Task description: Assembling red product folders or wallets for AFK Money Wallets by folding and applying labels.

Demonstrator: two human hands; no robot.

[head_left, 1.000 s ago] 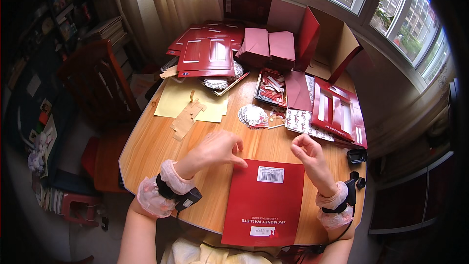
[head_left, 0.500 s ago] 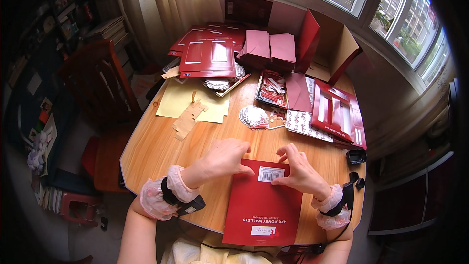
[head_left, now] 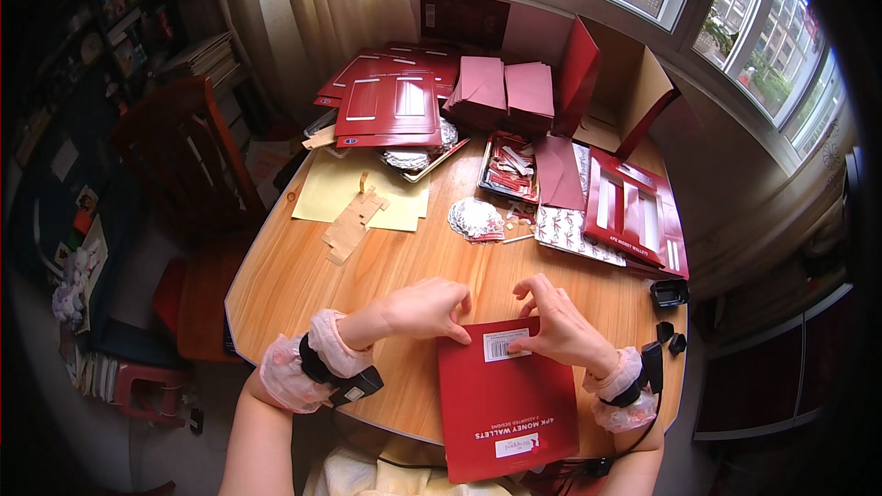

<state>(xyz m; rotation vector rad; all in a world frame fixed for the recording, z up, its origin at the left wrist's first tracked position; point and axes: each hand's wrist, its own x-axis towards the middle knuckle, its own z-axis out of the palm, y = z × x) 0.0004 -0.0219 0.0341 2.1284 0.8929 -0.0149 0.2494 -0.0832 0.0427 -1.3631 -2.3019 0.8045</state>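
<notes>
A flat red cardboard wallet pack, printed in white with a barcode label near its far edge, lies before me, its near end reaching past the table edge. My left hand has its thumb on the far left corner of the pack and its fingers curled at that edge. Over the far right part is my right hand. Its thumb touches the pack beside the label, while the index finger is bent and raised apart from it.
Red printed cards and pink envelopes are stacked at the back. A tray of small red-and-white pieces stands near a pile of white round stickers. Yellow sheets lie left, red window boxes right.
The red pack has slid toward me and slightly right, and has turned a little. My left thumb has moved down-left with its corner; the right hand has shifted only slightly.
</notes>
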